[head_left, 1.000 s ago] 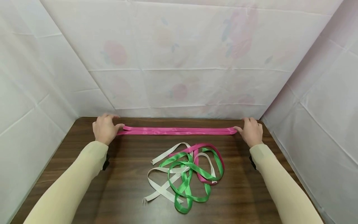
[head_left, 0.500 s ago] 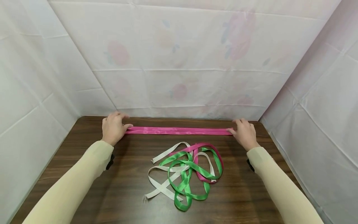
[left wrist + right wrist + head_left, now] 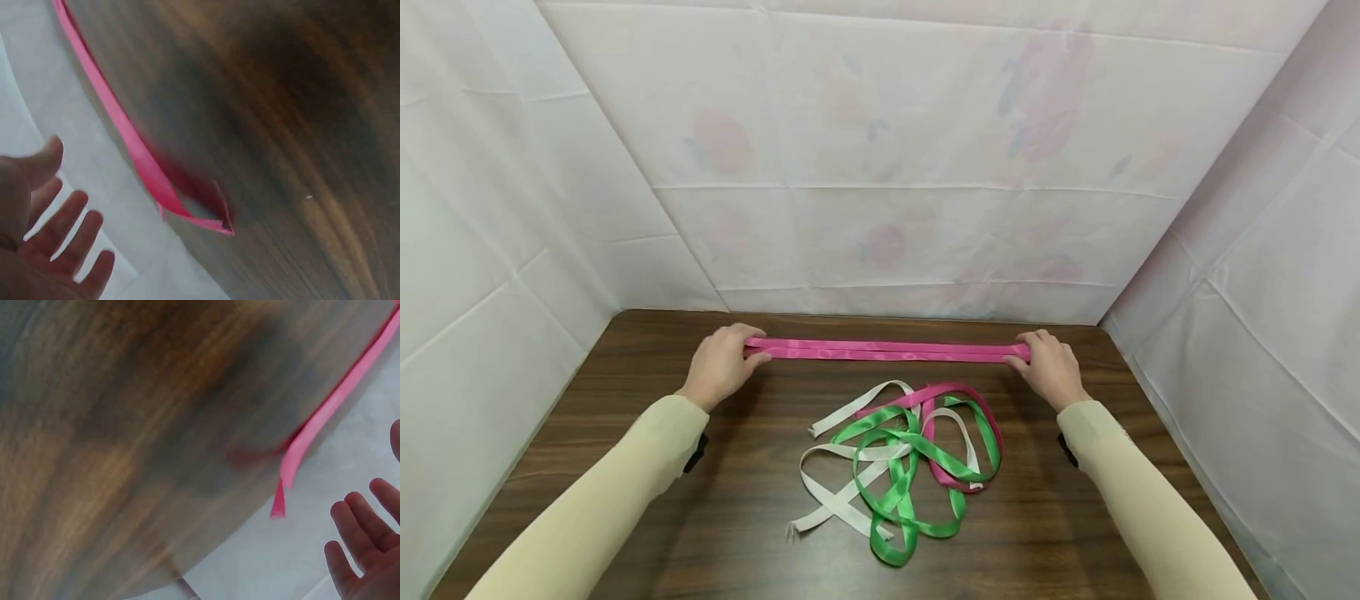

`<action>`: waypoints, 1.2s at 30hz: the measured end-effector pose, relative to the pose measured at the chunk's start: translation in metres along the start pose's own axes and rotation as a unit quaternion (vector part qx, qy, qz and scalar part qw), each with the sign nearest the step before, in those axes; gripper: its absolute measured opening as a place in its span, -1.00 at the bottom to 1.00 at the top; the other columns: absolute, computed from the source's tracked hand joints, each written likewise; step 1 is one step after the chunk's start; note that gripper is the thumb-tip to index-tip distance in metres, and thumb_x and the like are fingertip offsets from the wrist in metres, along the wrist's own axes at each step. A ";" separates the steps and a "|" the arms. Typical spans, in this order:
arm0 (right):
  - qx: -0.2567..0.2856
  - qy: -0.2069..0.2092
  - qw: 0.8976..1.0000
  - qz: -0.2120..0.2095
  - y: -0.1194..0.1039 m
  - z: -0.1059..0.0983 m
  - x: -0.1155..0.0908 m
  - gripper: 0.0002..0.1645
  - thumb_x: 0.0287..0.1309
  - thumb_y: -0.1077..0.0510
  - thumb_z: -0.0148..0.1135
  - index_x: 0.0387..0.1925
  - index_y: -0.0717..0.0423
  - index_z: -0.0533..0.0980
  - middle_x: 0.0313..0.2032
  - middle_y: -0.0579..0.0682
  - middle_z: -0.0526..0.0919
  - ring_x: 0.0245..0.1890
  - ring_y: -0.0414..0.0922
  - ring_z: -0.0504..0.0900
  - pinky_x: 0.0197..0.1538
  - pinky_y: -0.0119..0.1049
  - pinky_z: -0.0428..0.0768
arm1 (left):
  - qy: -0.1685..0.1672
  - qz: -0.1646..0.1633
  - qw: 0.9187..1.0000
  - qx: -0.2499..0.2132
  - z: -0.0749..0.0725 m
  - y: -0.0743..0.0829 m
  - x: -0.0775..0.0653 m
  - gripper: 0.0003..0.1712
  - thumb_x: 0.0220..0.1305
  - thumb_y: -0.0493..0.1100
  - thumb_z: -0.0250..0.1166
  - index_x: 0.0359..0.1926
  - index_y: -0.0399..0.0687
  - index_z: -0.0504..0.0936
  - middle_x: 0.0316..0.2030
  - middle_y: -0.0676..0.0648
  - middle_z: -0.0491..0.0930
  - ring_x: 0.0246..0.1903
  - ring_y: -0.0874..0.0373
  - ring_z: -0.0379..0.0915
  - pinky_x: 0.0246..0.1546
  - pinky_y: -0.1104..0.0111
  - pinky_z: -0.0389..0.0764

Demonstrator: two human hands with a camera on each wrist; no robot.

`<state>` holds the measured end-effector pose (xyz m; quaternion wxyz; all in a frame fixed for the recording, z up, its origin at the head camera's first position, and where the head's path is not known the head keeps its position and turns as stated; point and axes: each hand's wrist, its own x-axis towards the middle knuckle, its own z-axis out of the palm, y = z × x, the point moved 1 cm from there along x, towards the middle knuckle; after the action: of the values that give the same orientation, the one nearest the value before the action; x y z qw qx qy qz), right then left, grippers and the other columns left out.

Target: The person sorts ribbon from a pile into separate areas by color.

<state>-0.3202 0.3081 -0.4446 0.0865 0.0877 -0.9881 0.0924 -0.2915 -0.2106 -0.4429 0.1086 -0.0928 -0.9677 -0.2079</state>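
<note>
A folded pink ribbon [image 3: 880,351] lies stretched from left to right along the back of the dark wooden table, its two strands side by side. At its left end, my left hand [image 3: 721,364] has thumb and fingers spread on either side of the strip. My right hand [image 3: 1051,367] frames the other end in the same way. The left wrist view shows the ribbon's end [image 3: 206,222] lifted a little, apart from the spread fingers [image 3: 75,219]. In the right wrist view the other end [image 3: 289,469] also sits away from the loosely bent fingers [image 3: 356,534].
In front of the pink strip lies a loose tangle of green ribbon [image 3: 902,517], white ribbon [image 3: 831,500] and another pink ribbon [image 3: 992,429]. White printed cloth [image 3: 880,167] stands behind the table [image 3: 700,533] and along both sides.
Both hands have moved inward along the pink ribbon's ends, the left to the right and the right slightly to the left. The thumbs and fingers now straddle the strip. The tangle stays put.
</note>
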 end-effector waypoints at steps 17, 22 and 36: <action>0.029 -0.082 0.995 -0.040 0.004 0.028 -0.010 -0.29 0.44 -0.11 0.22 0.41 0.25 0.42 0.38 0.32 0.48 0.42 0.33 0.41 0.48 0.28 0.29 | -0.134 0.034 0.990 0.016 0.027 -0.003 -0.018 -0.23 0.49 0.07 0.23 0.48 -0.36 0.32 0.51 -0.42 0.22 0.50 -0.42 0.13 0.46 -0.34 0.15; 0.033 -0.087 0.995 -0.043 0.006 0.035 -0.013 -0.29 0.45 -0.13 0.20 0.40 0.25 0.43 0.43 0.33 0.41 0.45 0.33 0.37 0.49 0.29 0.28 | -0.139 0.026 0.990 0.013 0.030 -0.002 -0.019 -0.22 0.49 0.10 0.23 0.48 -0.35 0.32 0.52 -0.41 0.20 0.53 -0.43 0.06 0.47 -0.37 0.09; 0.015 -0.085 0.995 -0.046 0.008 0.039 -0.015 -0.31 0.44 -0.13 0.21 0.40 0.20 0.45 0.44 0.34 0.40 0.44 0.34 0.38 0.43 0.33 0.34 | -0.174 0.028 0.984 0.007 0.033 -0.003 -0.025 -0.17 0.49 0.15 0.21 0.53 -0.29 0.26 0.55 -0.38 0.15 0.57 -0.42 -0.07 0.53 -0.34 -0.05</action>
<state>-0.3136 0.3104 -0.4862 0.0053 0.1423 -0.9852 0.0953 -0.2740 -0.2029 -0.4798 -0.0550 -0.1539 -0.9702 -0.1787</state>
